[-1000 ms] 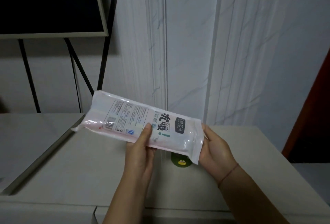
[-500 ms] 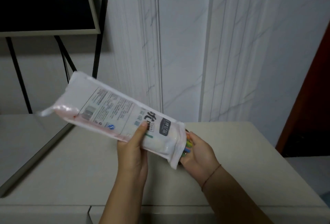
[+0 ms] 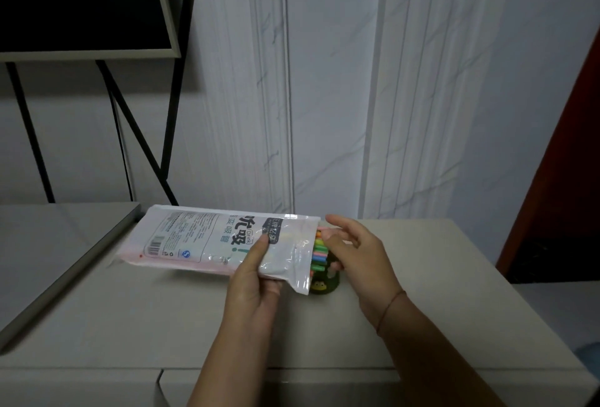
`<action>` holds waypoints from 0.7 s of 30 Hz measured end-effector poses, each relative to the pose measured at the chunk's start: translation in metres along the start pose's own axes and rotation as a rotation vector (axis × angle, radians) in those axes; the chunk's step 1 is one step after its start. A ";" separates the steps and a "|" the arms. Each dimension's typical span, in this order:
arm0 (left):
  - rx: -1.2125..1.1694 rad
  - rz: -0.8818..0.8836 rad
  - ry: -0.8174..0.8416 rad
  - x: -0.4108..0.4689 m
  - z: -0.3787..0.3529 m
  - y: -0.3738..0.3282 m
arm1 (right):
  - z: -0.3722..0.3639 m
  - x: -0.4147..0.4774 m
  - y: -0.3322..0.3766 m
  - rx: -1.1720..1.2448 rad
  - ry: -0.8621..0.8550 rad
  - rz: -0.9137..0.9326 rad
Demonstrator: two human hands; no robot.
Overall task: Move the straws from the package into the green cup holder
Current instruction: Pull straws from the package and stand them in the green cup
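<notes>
The left hand (image 3: 256, 280) grips the white straw package (image 3: 207, 238) near its open right end, thumb on top and fingers curled underneath, holding it nearly level just above the pale table (image 3: 130, 325). Coloured straws (image 3: 319, 252) poke out of that open end, right of the left hand's grip. The right hand (image 3: 363, 257) pinches their tips, thumb on top and fingers below. The green cup holder (image 3: 324, 288) stands on the table directly beneath the opening, partly hidden by the package.

Table (image 3: 422, 293): off-white top, seam across front edge. On it: 1 green cup holder (image 3: 328, 286), far-centre, upright, partly hidden. Second pale surface (image 3: 48, 228) adj. at left, grey strip btwn.
</notes>
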State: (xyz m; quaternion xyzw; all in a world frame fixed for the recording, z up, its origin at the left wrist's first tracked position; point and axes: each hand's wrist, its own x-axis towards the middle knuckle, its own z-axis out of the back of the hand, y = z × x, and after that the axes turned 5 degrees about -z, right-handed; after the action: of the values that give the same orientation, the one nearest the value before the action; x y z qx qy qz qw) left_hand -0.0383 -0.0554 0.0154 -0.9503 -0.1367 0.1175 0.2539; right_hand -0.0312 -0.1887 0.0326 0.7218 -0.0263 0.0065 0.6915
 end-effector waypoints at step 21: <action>-0.066 0.008 -0.070 0.014 0.020 -0.012 | 0.024 0.009 0.009 0.429 0.083 -0.157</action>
State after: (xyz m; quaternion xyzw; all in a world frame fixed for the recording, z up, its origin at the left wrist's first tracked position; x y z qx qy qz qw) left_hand -0.0334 -0.0318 0.0029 -0.9540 -0.1456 0.1469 0.2169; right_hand -0.0234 -0.2137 0.0406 0.8514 0.0602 -0.0123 0.5210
